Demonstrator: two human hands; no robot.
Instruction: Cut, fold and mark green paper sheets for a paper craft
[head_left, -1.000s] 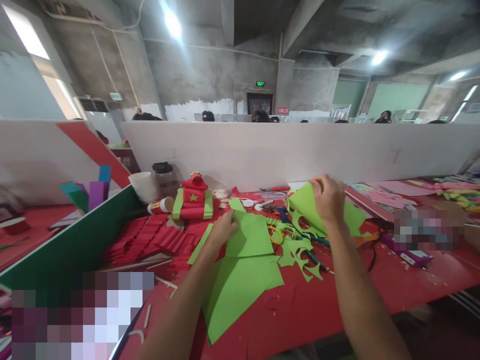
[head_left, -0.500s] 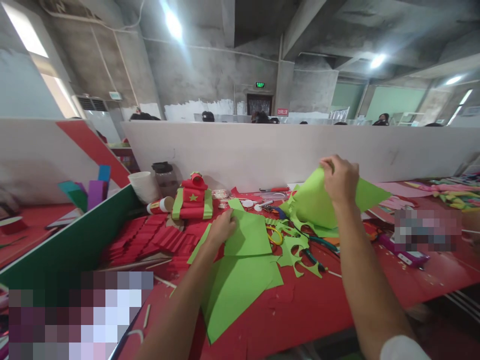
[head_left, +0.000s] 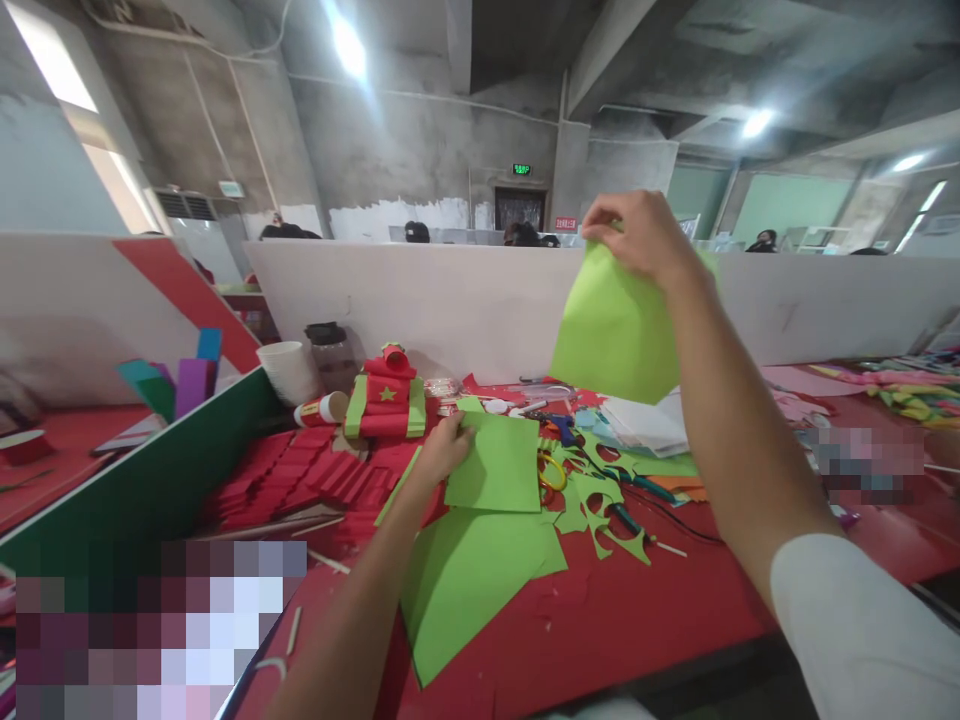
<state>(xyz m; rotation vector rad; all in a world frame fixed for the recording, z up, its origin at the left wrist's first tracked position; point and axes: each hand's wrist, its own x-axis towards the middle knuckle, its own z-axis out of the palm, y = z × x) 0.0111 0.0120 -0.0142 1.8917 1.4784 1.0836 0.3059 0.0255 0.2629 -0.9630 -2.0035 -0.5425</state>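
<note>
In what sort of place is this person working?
Probably a craft workshop: folded red pieces, cut-out green scraps and a green sheet held above the red table suggest it.

Patchy concrete wall (head_left: 405,150), white partition (head_left: 465,310), glowing ceiling light (head_left: 347,45), red table (head_left: 600,625)

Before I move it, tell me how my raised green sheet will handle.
The green sheet probably flexes easily: it hangs slightly curved from the right hand. It looks light, gripped only near its top. Broad and thin, it may flutter if swung.
</note>
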